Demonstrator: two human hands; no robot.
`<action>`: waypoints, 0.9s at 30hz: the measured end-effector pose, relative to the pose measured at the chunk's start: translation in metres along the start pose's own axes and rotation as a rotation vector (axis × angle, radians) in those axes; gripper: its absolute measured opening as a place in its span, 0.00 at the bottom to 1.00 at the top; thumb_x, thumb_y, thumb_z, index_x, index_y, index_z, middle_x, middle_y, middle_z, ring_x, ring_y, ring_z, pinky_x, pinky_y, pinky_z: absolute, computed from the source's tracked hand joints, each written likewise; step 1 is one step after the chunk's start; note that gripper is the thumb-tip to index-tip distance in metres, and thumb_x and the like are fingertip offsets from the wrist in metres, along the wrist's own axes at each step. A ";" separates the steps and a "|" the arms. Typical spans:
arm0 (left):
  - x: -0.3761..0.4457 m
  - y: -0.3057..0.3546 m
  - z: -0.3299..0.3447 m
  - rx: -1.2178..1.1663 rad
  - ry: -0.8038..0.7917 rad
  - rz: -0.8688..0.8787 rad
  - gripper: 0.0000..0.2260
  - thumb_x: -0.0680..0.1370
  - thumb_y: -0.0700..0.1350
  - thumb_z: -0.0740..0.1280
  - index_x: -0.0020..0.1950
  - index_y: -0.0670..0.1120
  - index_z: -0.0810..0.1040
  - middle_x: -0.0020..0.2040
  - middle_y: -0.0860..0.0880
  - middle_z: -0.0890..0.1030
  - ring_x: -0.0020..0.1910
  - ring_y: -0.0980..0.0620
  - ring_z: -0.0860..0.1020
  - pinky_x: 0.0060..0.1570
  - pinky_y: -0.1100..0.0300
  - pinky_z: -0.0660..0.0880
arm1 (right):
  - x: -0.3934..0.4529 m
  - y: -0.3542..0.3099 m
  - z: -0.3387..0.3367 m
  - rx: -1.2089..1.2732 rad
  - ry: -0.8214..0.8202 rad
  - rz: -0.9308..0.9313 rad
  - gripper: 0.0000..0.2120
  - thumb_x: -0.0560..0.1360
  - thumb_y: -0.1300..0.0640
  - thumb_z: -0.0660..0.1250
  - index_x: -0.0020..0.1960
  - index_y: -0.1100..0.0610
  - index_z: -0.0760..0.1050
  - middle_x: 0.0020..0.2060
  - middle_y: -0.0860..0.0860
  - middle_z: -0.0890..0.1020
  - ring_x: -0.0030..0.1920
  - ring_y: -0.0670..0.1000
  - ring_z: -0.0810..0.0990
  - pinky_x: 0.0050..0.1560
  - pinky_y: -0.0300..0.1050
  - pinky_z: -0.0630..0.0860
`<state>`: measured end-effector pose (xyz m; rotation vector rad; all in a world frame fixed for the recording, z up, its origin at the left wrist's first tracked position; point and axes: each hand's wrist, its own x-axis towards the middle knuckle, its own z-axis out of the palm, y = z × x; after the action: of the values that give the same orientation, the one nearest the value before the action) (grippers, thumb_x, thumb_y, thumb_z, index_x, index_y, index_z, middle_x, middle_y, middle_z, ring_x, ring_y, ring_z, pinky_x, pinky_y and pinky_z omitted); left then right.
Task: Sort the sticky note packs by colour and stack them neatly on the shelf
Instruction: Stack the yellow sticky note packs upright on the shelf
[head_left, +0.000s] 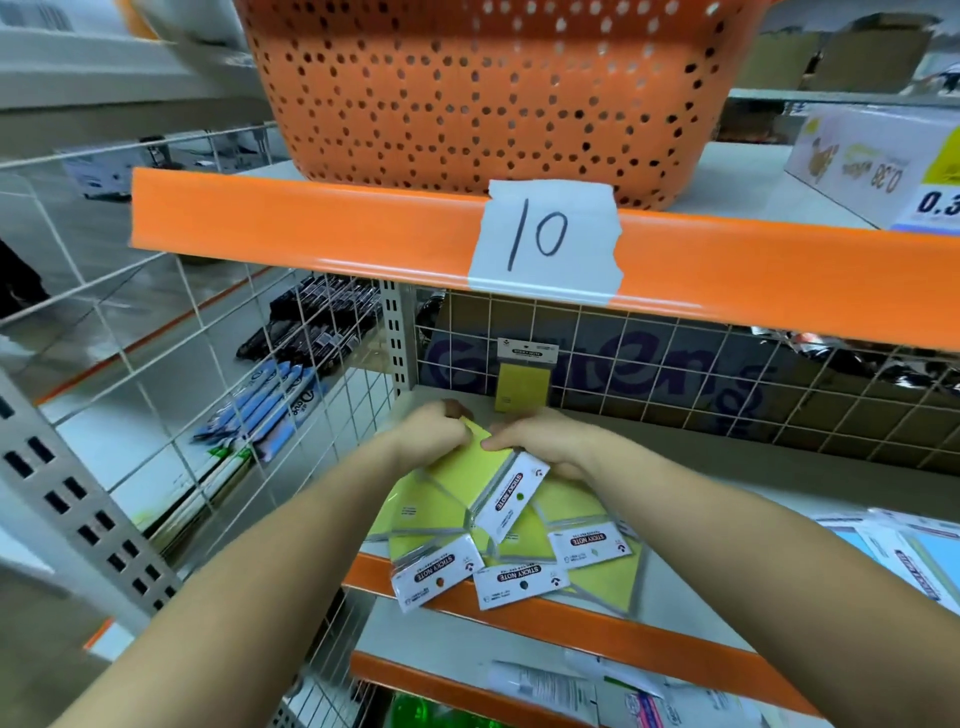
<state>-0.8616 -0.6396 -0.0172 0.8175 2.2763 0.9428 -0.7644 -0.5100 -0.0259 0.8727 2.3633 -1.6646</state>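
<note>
Both hands hold one flat yellow sticky note pack (485, 467) in glossy clear wrap above the shelf (727, 493). Left hand (434, 426) fingers curl on its far corner; right hand (540, 436) pinches its top edge. Loose yellow packs (524, 561) fan over the orange front edge. One upright pack (522, 382) leans on the rear wire grid (779, 395).

Both hands — left hand (434, 427), right hand (540, 439) — grip one yellow pack (480, 470) (others beneath).

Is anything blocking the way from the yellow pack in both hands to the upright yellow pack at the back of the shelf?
Nothing visible does. The left hand and right hand grip the yellow pack. Between it and the upright yellow pack by the wire grid, only bare shelf shows.
</note>
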 end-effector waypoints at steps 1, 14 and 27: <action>-0.001 0.001 -0.002 -0.067 0.003 0.005 0.15 0.74 0.36 0.63 0.60 0.45 0.77 0.52 0.45 0.78 0.45 0.52 0.75 0.39 0.63 0.71 | 0.000 -0.001 -0.003 0.052 0.021 0.001 0.18 0.71 0.57 0.74 0.59 0.60 0.78 0.52 0.55 0.81 0.50 0.54 0.80 0.52 0.44 0.76; 0.031 -0.005 -0.001 -0.711 0.126 -0.151 0.14 0.75 0.31 0.65 0.61 0.34 0.73 0.53 0.36 0.80 0.47 0.42 0.79 0.46 0.51 0.77 | 0.002 0.012 -0.035 0.479 0.291 0.017 0.16 0.72 0.49 0.73 0.48 0.62 0.80 0.41 0.56 0.84 0.40 0.52 0.82 0.46 0.45 0.80; 0.065 0.007 0.034 -0.291 0.153 -0.136 0.10 0.76 0.37 0.66 0.57 0.40 0.75 0.47 0.41 0.79 0.41 0.45 0.76 0.38 0.57 0.74 | 0.032 0.022 -0.012 0.169 0.425 0.035 0.11 0.75 0.61 0.71 0.37 0.58 0.71 0.30 0.55 0.78 0.29 0.52 0.78 0.35 0.45 0.80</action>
<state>-0.8801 -0.5749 -0.0486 0.4739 2.2150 1.2713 -0.7772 -0.4817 -0.0527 1.4159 2.4606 -1.8371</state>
